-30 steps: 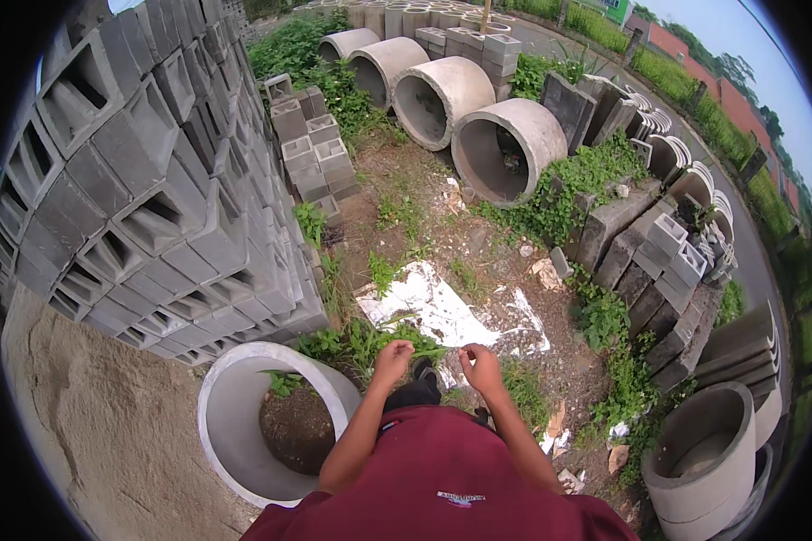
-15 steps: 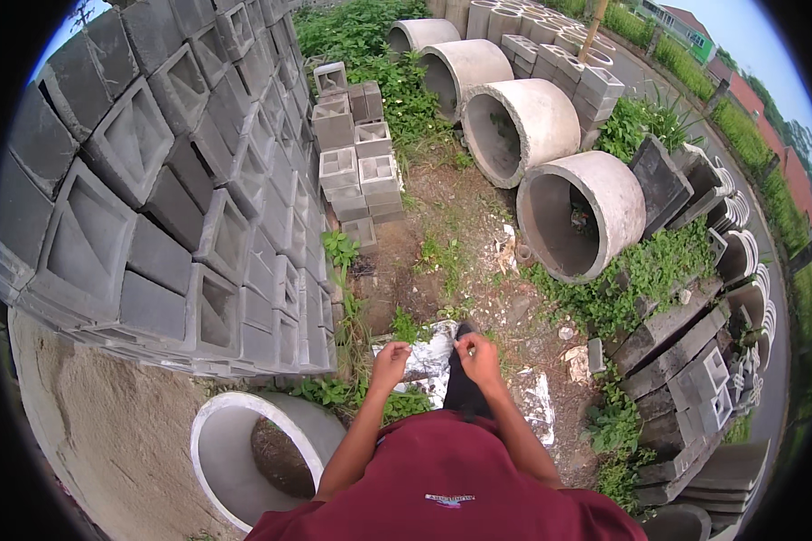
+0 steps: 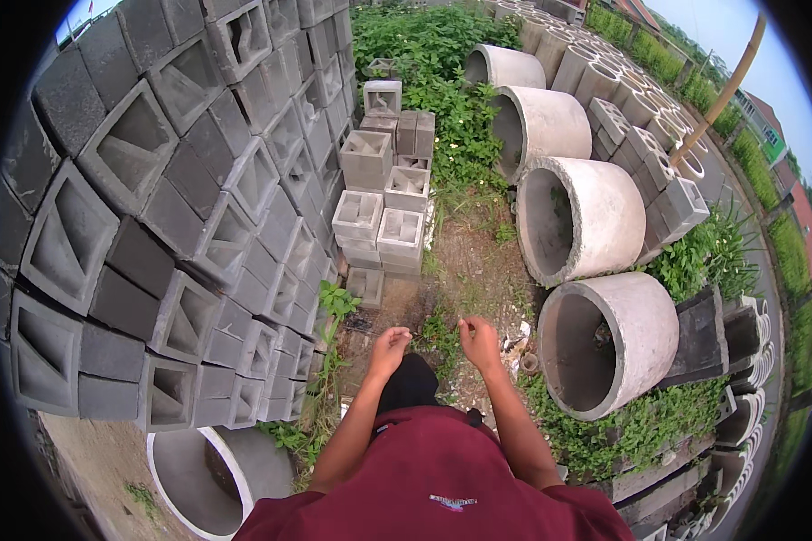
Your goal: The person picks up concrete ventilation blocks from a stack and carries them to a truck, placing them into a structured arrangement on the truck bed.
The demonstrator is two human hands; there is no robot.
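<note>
Both my hands are raised in front of my waist, a little apart. My left hand (image 3: 390,351) has its fingers curled in toward the thumb, and nothing shows in it. My right hand (image 3: 479,343) is loosely curled too, thumb close to the forefinger, with nothing visible in it. Neither touches anything. Ahead of the left hand stands a small stack of grey hollow concrete blocks (image 3: 364,216). Right of the right hand lies a large concrete pipe (image 3: 645,329) on its side. My dark-trousered leg (image 3: 410,383) shows below the left hand.
A tall wall of hollow blocks (image 3: 144,216) rises on the left, above another concrete pipe ring (image 3: 266,469). More pipes (image 3: 595,216) line the right side, with green creepers (image 3: 595,433) below. A dirt path (image 3: 474,270) with rubble runs between. A pole (image 3: 722,90) leans at far right.
I have stepped forward: the small block stack and the pipes are nearer, and the white patches underfoot have mostly left view. My left leg is now in front. Both hands remain raised and curled.
</note>
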